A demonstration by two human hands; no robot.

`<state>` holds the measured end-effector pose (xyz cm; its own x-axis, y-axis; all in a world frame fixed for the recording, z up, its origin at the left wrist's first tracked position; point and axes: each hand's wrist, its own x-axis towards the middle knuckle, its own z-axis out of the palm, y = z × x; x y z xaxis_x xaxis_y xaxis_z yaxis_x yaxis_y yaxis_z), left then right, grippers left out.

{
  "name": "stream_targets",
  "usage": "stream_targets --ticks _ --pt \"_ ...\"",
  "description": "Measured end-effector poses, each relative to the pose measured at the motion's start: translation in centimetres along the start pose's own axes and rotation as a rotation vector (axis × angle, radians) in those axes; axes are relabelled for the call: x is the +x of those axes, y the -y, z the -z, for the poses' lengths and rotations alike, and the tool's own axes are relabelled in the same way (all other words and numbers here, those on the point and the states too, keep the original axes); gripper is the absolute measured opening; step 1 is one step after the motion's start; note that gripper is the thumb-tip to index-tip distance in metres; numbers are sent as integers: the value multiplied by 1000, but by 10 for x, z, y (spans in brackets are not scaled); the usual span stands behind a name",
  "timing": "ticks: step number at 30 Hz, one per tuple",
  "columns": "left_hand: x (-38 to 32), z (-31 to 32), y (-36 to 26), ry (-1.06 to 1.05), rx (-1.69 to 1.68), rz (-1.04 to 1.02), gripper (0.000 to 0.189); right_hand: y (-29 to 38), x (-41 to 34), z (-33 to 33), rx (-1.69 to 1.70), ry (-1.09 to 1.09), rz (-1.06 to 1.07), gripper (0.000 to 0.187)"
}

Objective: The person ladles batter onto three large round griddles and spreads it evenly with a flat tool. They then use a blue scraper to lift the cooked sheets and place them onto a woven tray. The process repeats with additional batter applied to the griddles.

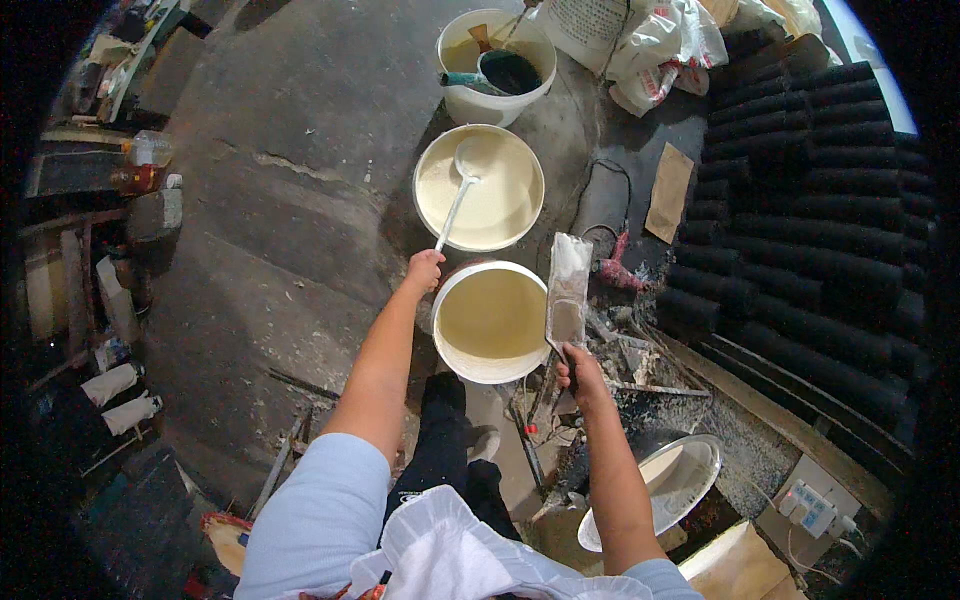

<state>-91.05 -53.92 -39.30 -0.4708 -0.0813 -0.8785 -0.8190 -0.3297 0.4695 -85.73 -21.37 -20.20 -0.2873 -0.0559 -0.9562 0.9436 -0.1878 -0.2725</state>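
My left hand [426, 271] grips the handle of a long ladle [454, 208], whose round bowl rests in the pale cream liquid of the middle white bucket [417, 187]. Closest to my body stands another white bucket [491, 373], with yellowish cream liquid inside. At its right rim, my right hand [581, 376] is closed around the dark handle of a flat, rectangular metal tool [568, 289], smeared with pale residue and held over the edge. The farthest white bucket [495, 112] contains a dark green-handled container [510, 71] and a brush-like wooden tool [480, 35].
Dark rolled or tubular pieces [817, 217] are stacked at right. A red heat gun or drill [619, 274] and cardboard [670, 193] lie on the floor. An oval basin [705, 480] and a power strip [808, 508] are at lower right. White sacks [660, 45] stand at the top; bottles [150, 148] at left.
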Motion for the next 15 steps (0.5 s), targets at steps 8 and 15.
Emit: stream_targets --ticks 8,15 --pt "-19 20 -8 239 59 12 20 6 4 12 -68 -90 37 19" --pt "-103 56 -33 387 69 82 24 -8 25 25 -253 -141 42 21"
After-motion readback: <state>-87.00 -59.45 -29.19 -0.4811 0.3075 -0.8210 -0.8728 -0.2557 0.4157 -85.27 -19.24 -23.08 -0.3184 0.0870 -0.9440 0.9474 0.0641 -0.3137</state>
